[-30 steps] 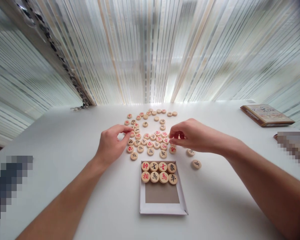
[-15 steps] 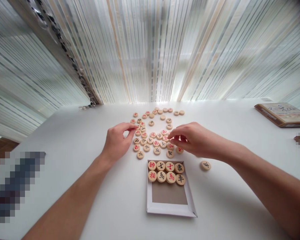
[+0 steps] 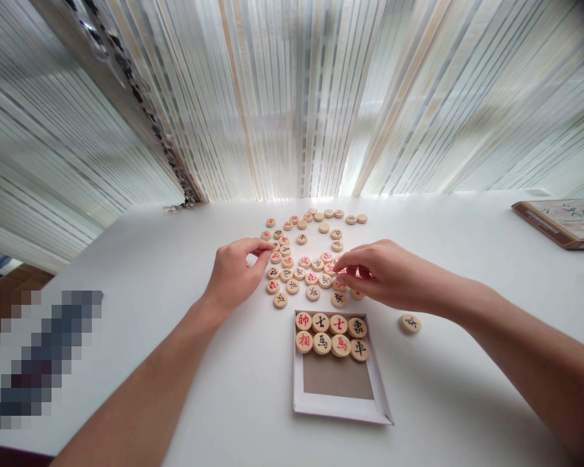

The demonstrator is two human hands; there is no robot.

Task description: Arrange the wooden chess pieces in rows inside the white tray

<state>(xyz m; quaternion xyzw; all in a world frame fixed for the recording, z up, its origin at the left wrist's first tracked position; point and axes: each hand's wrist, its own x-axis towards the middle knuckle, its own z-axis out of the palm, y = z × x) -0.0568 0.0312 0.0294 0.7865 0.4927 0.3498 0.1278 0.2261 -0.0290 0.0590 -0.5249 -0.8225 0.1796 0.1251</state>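
Note:
Xiangqi pieces, round and wooden with red or black characters, lie scattered on the table. My left hand [image 3: 238, 269] is at the left side of this group, thumb and index finger pinched at the edge of a xiangqi piece [image 3: 275, 246]. Over the group's right side, my right hand [image 3: 369, 269] has its fingers curled down close to the thumb; its fingertips hide some pieces, and what they hold is unclear. Nearer to me stands a shallow white tray [image 3: 343, 405] with two rows of face-up pieces at its far end, among them a red-marked piece [image 3: 304, 342].
One black-marked piece [image 3: 411, 323] lies apart, right of the tray. A brown-edged flat box [image 3: 564, 224] rests at the far right of the white table [image 3: 214, 402]. A striped string curtain [image 3: 292, 97] hangs behind the far edge.
The view has turned slightly, so everything appears a little further right. Both hands keep nearly the same places over the pieces, and the pieces in the tray are unchanged.

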